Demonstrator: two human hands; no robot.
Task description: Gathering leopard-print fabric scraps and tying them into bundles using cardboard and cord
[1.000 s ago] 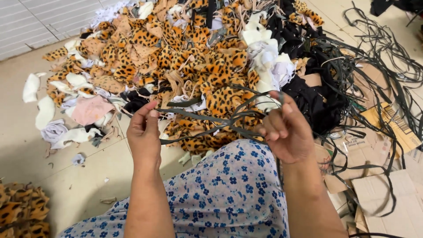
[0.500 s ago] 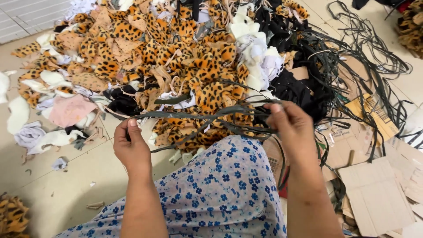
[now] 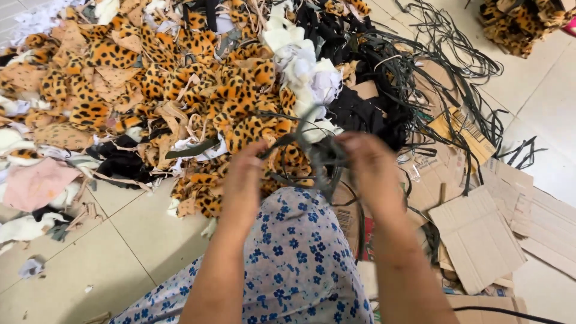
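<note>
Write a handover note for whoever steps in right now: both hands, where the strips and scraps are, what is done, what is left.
Left hand: gripping the bundle of dark grey narrow fabric strips.
Right hand: gripping the same bundle; motion blur hides the fingers.
Bundle held above the blue-flowered lap.
Pile of leopard-print fabric scraps ahead on the tiled floor; loose black strips and brown cardboard pieces to the right.
Done: some strips gathered in hand.
Left: many strips lie loose.
</note>
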